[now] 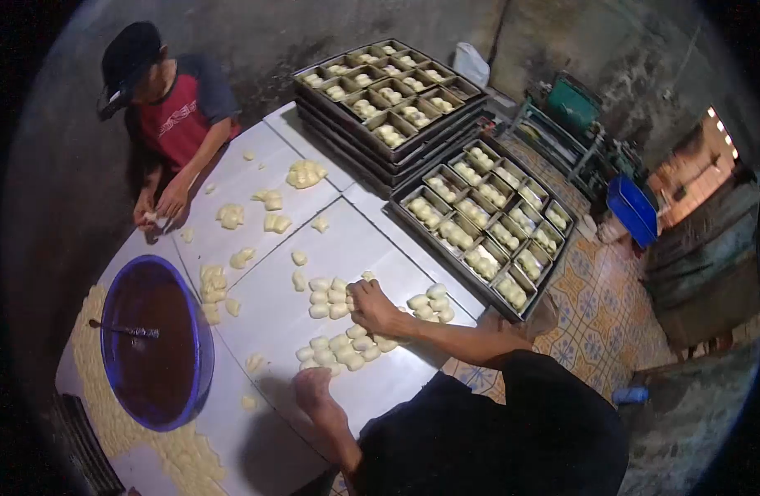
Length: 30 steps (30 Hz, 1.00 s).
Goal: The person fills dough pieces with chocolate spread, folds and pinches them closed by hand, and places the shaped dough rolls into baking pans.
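Observation:
My right hand (374,307) is palm down over the white tabletop, its fingers curled in among a cluster of smooth dough pieces (319,298). It appears closed on a dough piece, which it mostly covers. Nearer to me, my left hand (317,392) is low at the left end of another group of dough pieces (344,351); its fingers are bunched and partly hidden, so whether they hold anything is unclear. Right of my right wrist sits a third group of rounded dough pieces (430,304).
A blue basin (203,364) stands on flattened dough (190,463) at left. Across the table, a person (177,116) handles dough near loose lumps (305,174). Stacked pan trays (388,169) and another filled tray (512,310) line the right edge. A green machine (572,105) stands beyond.

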Each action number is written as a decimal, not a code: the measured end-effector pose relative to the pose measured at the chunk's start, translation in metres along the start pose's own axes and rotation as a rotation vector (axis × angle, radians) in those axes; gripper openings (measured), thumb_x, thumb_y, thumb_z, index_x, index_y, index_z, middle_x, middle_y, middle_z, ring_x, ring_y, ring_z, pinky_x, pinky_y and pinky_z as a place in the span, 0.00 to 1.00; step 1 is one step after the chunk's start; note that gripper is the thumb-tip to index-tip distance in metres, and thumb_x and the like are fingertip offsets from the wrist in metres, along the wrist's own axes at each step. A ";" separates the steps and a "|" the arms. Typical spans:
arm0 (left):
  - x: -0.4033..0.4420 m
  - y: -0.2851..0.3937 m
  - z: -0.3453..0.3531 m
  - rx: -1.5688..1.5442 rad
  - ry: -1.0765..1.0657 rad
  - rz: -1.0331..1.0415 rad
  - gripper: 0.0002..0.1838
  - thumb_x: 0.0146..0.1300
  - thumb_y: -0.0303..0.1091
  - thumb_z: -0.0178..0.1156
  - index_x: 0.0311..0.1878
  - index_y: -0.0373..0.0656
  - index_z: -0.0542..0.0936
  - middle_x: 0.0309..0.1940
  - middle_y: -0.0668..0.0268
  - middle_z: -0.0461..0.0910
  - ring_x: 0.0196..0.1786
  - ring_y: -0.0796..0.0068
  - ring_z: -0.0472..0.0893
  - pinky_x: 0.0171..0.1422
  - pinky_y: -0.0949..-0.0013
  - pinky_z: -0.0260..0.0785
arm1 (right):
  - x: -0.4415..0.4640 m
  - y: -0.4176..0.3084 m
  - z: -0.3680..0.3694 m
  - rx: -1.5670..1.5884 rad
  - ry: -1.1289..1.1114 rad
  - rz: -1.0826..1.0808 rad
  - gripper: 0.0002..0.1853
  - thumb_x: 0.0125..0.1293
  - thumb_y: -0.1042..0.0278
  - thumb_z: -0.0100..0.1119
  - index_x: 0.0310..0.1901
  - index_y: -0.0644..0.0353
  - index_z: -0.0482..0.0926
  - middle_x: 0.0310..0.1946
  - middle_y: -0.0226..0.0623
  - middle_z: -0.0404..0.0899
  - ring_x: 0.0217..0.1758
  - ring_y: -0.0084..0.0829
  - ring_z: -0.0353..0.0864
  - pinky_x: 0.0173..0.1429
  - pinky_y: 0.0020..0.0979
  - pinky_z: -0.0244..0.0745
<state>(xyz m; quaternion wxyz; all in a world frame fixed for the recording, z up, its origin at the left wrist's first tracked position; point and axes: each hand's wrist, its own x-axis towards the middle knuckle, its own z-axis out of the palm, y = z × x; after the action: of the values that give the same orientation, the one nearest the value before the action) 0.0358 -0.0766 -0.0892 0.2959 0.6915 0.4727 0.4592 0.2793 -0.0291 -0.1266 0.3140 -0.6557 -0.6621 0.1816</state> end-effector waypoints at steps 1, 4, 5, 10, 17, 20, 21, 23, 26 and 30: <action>-0.001 -0.001 0.008 -0.062 -0.011 -0.069 0.01 0.56 0.20 0.59 0.32 0.33 0.78 0.35 0.61 0.78 0.40 0.68 0.77 0.47 0.68 0.73 | -0.002 -0.008 -0.011 0.012 0.001 0.096 0.33 0.47 0.71 0.64 0.57 0.66 0.66 0.44 0.49 0.73 0.50 0.46 0.70 0.52 0.44 0.68; 0.005 0.012 0.034 -0.598 0.020 -0.554 0.03 0.62 0.22 0.53 0.37 0.34 0.75 0.37 0.62 0.78 0.41 0.73 0.78 0.45 0.74 0.75 | 0.000 -0.035 -0.056 0.457 -0.096 0.503 0.30 0.47 0.70 0.65 0.55 0.65 0.70 0.42 0.44 0.76 0.43 0.34 0.75 0.44 0.36 0.72; 0.008 0.020 0.038 -0.594 -0.022 -0.575 0.03 0.63 0.22 0.52 0.38 0.35 0.75 0.37 0.62 0.77 0.40 0.74 0.78 0.45 0.75 0.75 | -0.005 -0.014 -0.045 0.538 0.021 0.467 0.29 0.48 0.67 0.66 0.54 0.65 0.72 0.42 0.42 0.77 0.36 0.29 0.77 0.39 0.30 0.73; 0.032 0.056 0.079 -0.816 -0.132 -0.588 0.06 0.66 0.25 0.48 0.40 0.35 0.74 0.37 0.60 0.77 0.39 0.73 0.78 0.44 0.72 0.75 | -0.041 0.049 -0.106 1.875 0.017 0.407 0.32 0.54 0.81 0.52 0.64 0.67 0.64 0.63 0.56 0.65 0.61 0.41 0.73 0.64 0.36 0.70; 0.100 0.120 0.186 -0.864 -0.269 -0.387 0.08 0.69 0.29 0.48 0.41 0.33 0.73 0.33 0.59 0.79 0.38 0.71 0.80 0.44 0.71 0.74 | -0.007 0.121 -0.263 1.593 0.282 0.472 0.26 0.64 0.79 0.48 0.64 0.59 0.61 0.55 0.48 0.71 0.48 0.33 0.78 0.41 0.27 0.79; 0.145 0.129 0.239 -0.809 -0.186 -0.375 0.09 0.71 0.30 0.46 0.43 0.35 0.74 0.35 0.61 0.78 0.40 0.74 0.79 0.39 0.75 0.71 | 0.042 0.168 -0.340 1.199 0.323 0.366 0.29 0.60 0.80 0.54 0.64 0.62 0.62 0.49 0.41 0.76 0.43 0.24 0.78 0.38 0.24 0.76; 0.159 0.133 0.254 -0.798 -0.167 -0.396 0.10 0.72 0.32 0.47 0.44 0.36 0.74 0.35 0.62 0.78 0.40 0.75 0.78 0.39 0.75 0.71 | 0.058 0.185 -0.361 1.124 0.341 0.299 0.30 0.59 0.79 0.56 0.64 0.63 0.62 0.48 0.40 0.77 0.43 0.24 0.78 0.41 0.25 0.77; 0.194 0.138 0.287 -0.751 -0.097 -0.423 0.12 0.72 0.35 0.48 0.47 0.37 0.73 0.37 0.62 0.77 0.40 0.76 0.76 0.38 0.75 0.70 | 0.098 0.225 -0.411 0.755 0.332 0.248 0.27 0.54 0.77 0.59 0.60 0.63 0.70 0.48 0.41 0.79 0.46 0.26 0.78 0.46 0.27 0.74; 0.234 0.153 0.326 -0.616 0.011 -0.446 0.15 0.69 0.36 0.49 0.55 0.40 0.71 0.37 0.69 0.73 0.36 0.82 0.71 0.38 0.78 0.64 | 0.157 0.283 -0.462 0.255 0.424 0.009 0.24 0.49 0.76 0.61 0.53 0.63 0.77 0.52 0.40 0.77 0.54 0.34 0.77 0.60 0.32 0.70; 0.278 0.134 0.366 -0.345 0.090 -0.334 0.18 0.70 0.35 0.49 0.60 0.39 0.66 0.41 0.64 0.69 0.41 0.74 0.69 0.47 0.70 0.64 | 0.214 0.355 -0.479 -0.067 0.350 0.019 0.31 0.44 0.71 0.64 0.56 0.63 0.75 0.52 0.49 0.77 0.59 0.45 0.74 0.65 0.36 0.67</action>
<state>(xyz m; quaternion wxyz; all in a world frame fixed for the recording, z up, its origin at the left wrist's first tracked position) 0.4587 0.1393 -0.0248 0.4600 0.5220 0.5077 0.5081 0.8728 0.1256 0.0325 0.4007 -0.6937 -0.5967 0.0456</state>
